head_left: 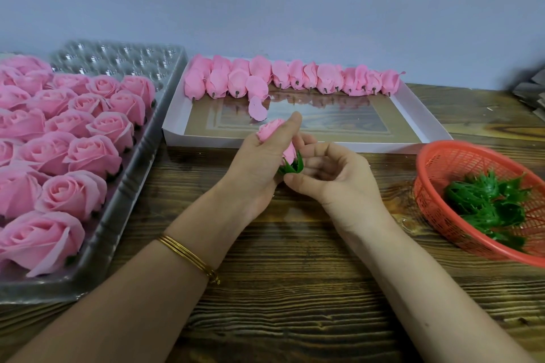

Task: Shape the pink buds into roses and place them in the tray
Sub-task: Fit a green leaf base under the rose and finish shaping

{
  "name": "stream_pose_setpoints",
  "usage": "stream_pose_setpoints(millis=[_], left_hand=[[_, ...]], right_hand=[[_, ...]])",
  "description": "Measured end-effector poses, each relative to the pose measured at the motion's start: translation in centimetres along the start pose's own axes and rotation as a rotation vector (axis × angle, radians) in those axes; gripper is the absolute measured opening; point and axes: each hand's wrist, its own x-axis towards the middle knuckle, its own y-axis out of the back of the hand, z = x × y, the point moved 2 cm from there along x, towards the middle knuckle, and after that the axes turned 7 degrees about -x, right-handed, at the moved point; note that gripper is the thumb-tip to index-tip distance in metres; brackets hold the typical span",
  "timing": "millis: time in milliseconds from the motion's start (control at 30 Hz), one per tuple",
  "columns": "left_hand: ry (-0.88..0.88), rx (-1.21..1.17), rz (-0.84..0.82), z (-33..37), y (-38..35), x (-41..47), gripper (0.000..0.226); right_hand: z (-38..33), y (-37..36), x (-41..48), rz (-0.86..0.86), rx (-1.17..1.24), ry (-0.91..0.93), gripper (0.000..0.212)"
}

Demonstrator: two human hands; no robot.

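Left fingers [290, 122] curl round one pink rosebud [269, 130]; right fingers [318, 154] and thumb pinch its green plastic calyx [292, 166]. The left hand [256, 165] and right hand [339, 183] meet over the wooden worktop [295, 289], forearms converging. The bud's long axis tilts, tip away and leftward. One clear plastic tray [118, 57] of pink roses [88, 153] lies left, one white box [295, 145] of buds [295, 75] behind, one red basket [436, 156] right; contents too many to count.
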Motion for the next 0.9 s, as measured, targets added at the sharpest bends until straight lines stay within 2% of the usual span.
stream_pose_setpoints(millis=[233, 467, 900], left_hand=[[-0.014, 0.038, -0.013, 0.2, 0.26, 0.12, 0.044], [0.005, 0.062, -0.047, -0.14, 0.56, 0.34, 0.042], [0.05, 0.034, -0.116, -0.08, 0.69, 0.28, 0.03]], right_hand=[[0.59, -0.21, -0.06, -0.055, 0.096, -0.056, 0.025], [0.7, -0.3, -0.08, -0.085, 0.281, -0.104, 0.028], [0.86, -0.25, 0.3, -0.02, 0.314, -0.064, 0.029]])
